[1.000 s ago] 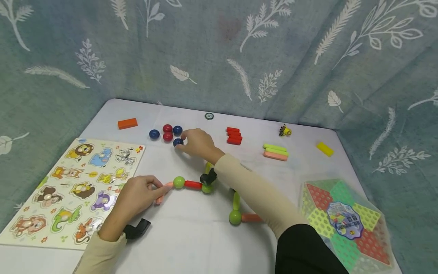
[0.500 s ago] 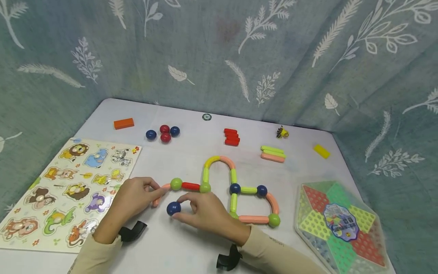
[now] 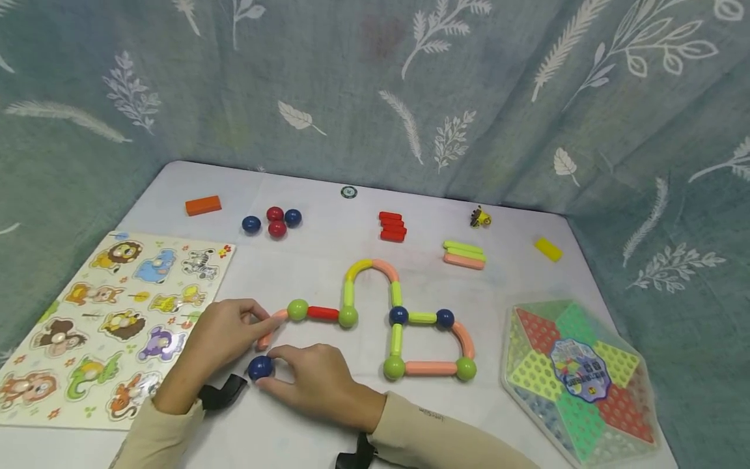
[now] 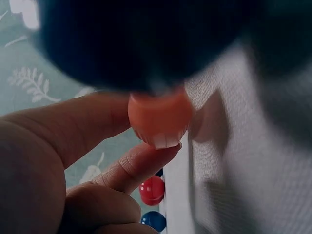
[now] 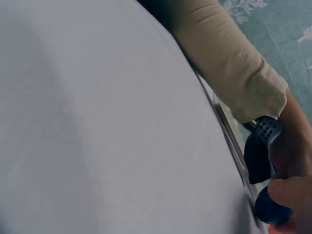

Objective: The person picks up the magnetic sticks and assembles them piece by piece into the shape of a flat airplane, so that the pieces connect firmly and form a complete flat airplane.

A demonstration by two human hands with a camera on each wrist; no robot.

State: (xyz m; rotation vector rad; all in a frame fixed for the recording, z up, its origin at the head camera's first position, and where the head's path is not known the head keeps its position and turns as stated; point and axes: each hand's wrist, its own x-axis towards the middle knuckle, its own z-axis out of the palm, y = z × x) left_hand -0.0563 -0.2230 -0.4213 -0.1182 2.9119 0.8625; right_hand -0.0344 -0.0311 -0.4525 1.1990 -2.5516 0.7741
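My left hand (image 3: 225,332) pinches a curved salmon magnetic rod (image 3: 263,341) between thumb and fingers. One end of that rod meets a green ball (image 3: 297,310), followed by a red rod (image 3: 323,314) and the rest of a flat figure: an arch (image 3: 372,264) and a closed loop with a straight salmon rod (image 3: 430,369) along its base. Between thumb and forefinger, my right hand (image 3: 319,381) holds a dark blue ball (image 3: 260,368) just below the curved rod's free end. In the left wrist view the blue ball (image 4: 141,44) looms large, overlapping the rod's end (image 4: 161,119).
An animal peg puzzle board (image 3: 131,326) lies at left. Loose red and blue balls (image 3: 277,228), an orange block (image 3: 203,206), red rods (image 3: 392,228) and green and salmon rods (image 3: 464,255) sit farther back. A hexagonal plastic case (image 3: 580,378) occupies the right side.
My right hand has taken a blue ball from the group at the back and carried it toward me and leftward, down beside my left hand. The left hand keeps its grip on the curved rod.
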